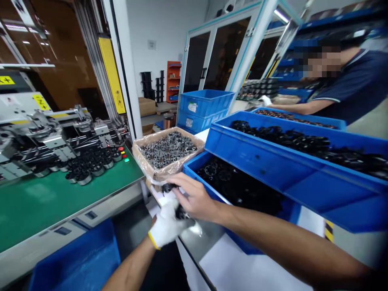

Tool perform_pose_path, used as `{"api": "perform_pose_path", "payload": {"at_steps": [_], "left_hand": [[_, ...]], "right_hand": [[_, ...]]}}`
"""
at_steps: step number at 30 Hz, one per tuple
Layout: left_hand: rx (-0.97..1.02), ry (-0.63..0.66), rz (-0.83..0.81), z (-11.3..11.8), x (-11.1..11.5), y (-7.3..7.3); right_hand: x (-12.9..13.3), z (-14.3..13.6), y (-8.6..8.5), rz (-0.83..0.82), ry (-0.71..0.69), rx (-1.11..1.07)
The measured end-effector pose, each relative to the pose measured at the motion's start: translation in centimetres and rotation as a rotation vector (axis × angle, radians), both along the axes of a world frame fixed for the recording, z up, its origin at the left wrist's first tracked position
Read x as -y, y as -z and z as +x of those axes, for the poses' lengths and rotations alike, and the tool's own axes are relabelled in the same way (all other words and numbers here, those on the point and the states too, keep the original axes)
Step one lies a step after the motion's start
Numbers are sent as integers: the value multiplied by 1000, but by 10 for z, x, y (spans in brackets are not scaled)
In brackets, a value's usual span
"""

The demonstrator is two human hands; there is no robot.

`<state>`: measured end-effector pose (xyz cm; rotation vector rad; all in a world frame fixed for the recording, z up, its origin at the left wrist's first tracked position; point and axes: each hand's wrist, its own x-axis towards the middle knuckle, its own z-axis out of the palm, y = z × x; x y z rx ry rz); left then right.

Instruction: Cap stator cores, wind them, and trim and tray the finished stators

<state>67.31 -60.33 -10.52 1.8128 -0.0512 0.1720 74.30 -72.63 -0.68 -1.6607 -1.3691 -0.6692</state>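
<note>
My left hand (168,224), in a white glove with a yellow cuff, is closed around a dark part (182,213) with a metallic edge, partly hidden by the fingers. Just above it my right hand (194,196), bare, pinches a small black part (168,187) between thumb and fingers. Both hands are close together, in front of a plastic-lined cardboard box (144,161) holding many metal ring-shaped cores (169,149). Right of them stands a blue bin (209,186) with black plastic parts. The held parts are blurred.
A larger blue bin (273,161) of black parts sits at the right. On the green table (30,206) at the left, finished-looking black and silver parts (91,163) stand beside a machine (54,133). A person (348,89) works at the back right. Below left is a blue crate (81,258).
</note>
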Motion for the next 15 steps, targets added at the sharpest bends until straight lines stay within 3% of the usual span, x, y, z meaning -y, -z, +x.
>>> {"api": "perform_pose_path", "payload": {"at_steps": [5, 8, 12, 15], "left_hand": [[115, -234, -211, -4, -52, -31], [138, -254, -314, -13, -68, -51], [55, -104, -650, -27, -57, -60], [53, 48, -680, -35, -40, -59]], "right_hand": [[4, -8, -6, 38, 2, 26], [3, -14, -7, 51, -3, 41], [2, -22, -5, 30, -48, 36], [2, -25, -4, 30, -61, 61]]}}
